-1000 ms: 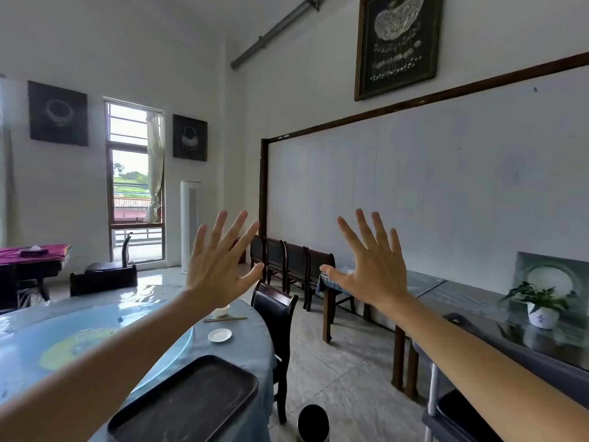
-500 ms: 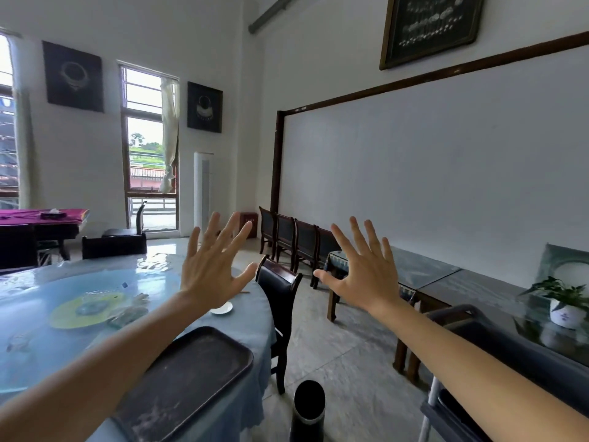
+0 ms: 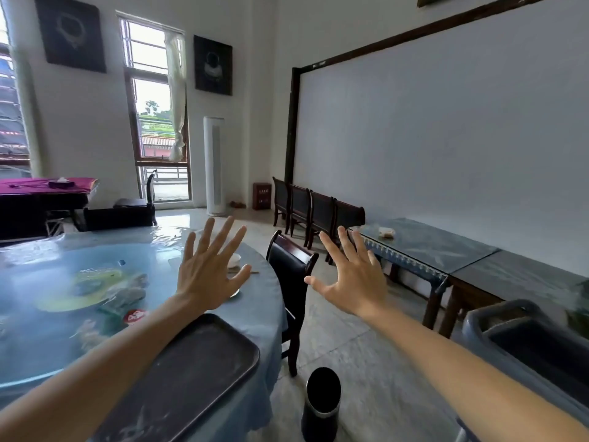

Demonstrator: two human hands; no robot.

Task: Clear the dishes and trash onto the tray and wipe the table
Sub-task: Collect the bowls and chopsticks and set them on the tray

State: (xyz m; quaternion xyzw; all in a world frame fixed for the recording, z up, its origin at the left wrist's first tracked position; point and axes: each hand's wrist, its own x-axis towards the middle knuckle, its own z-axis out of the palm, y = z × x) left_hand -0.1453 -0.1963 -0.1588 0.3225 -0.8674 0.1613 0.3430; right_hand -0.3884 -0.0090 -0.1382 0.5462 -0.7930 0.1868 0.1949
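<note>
Legible text in the head view: none.
A red round label [image 3: 135,316] lying on the table [image 3: 261,301] carries white marks, too blurred to read. The small red box [image 3: 262,196] on the floor by the far wall shows faint lettering on its front, too small to make out. The dark wall pictures [image 3: 213,65] bear no readable writing.

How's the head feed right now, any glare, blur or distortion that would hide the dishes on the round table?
Head view: window light throws strong glare across the far side of the round table; the small bowl peeks out behind the left hand, softly blurred; the tray shows plainly; wide-angle distortion bends the room's edges and the grey bin at right is smeared.
</note>
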